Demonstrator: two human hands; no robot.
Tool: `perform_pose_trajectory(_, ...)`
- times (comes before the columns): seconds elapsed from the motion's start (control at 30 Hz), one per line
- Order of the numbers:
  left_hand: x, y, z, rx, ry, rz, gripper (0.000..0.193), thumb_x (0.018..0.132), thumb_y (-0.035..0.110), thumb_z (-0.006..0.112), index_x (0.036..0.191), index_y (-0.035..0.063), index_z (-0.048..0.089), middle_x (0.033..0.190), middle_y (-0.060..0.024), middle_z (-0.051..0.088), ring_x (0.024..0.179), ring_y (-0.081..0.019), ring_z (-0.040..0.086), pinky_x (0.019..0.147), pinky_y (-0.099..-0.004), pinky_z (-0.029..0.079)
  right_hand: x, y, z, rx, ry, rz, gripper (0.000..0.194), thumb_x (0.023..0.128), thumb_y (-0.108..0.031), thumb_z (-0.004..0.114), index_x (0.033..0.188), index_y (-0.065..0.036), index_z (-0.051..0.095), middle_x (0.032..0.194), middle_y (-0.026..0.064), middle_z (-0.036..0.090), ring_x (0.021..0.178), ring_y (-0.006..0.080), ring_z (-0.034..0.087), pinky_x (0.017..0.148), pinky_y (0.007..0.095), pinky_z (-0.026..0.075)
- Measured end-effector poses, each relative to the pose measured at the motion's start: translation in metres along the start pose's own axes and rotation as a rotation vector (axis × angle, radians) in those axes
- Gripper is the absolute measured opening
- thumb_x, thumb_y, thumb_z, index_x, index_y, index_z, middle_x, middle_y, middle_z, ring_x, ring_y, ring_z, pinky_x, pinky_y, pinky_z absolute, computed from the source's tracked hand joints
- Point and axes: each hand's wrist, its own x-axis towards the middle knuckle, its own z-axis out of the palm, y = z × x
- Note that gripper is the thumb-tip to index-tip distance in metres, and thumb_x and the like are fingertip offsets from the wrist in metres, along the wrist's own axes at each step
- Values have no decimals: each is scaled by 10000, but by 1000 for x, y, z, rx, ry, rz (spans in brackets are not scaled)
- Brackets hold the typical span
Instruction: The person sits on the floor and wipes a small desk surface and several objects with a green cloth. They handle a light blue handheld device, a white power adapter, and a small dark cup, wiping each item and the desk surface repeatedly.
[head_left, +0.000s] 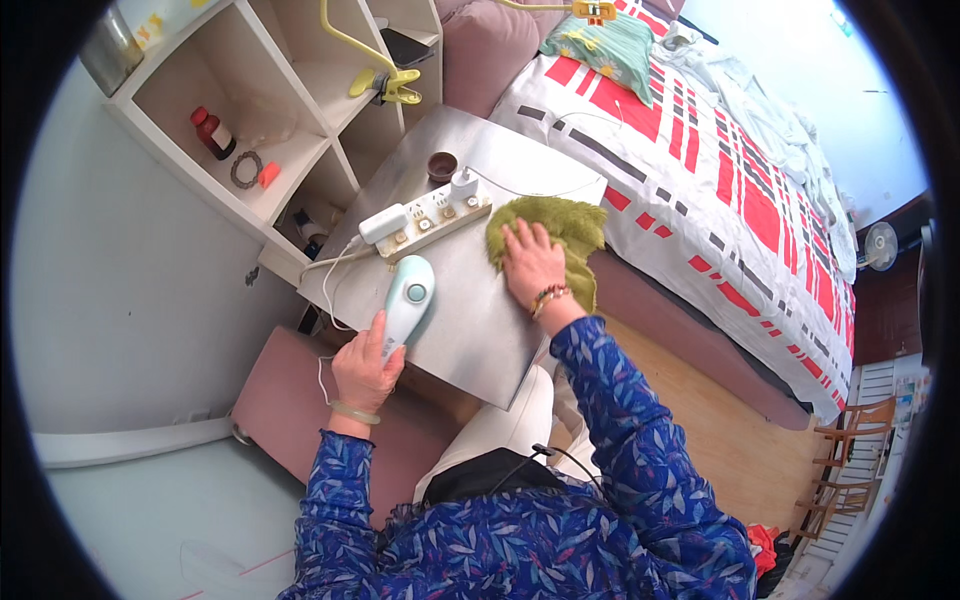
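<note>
My left hand (367, 367) grips the narrow end of a white and mint handheld electric appliance (410, 296) with a round button. Its wide head lies at the near-left part of a silver-grey tabletop (472, 330), close to a power strip (435, 217). A white charger (383, 223) and a white plug (464, 184) sit in the strip. On the right side of the tabletop, my right hand (534, 259) presses flat on a fuzzy olive-green cloth (551, 214). Part of that cloth droops over the table's right edge. Behind the strip stands a small brown cup (442, 166).
A white cubby shelf (300, 120) adjoins the table at the left, holding a red-capped bottle (212, 133) and a bracelet (246, 170). A yellow clip (386, 86) is clamped to it. The bed (705, 195) borders the right. A pink upholstered seat (292, 390) is below left.
</note>
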Motion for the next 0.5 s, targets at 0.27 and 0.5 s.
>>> perform_pose_trajectory(0.27, -28, -8, -10, -225, 130, -293, 562, 888, 184, 678, 1387, -7, 506, 1067, -216, 690, 910, -355, 705, 799, -410, 561, -100, -87, -22, 145, 28, -315, 582, 860, -287, 667, 1408, -149, 528, 1451, 119, 488, 1301, 314, 440, 851, 429, 429)
perform_pose_trajectory(0.5, -35, 2, -29, -247, 135, -312, 578, 917, 260, 665, 1400, -9, 496, 1085, -219, 686, 922, -350, 703, 802, -406, 558, -42, -97, -21, 193, -44, -277, 592, 891, -322, 645, 1441, -176, 480, 1478, 115, 468, 1335, 317, 430, 865, 448, 472)
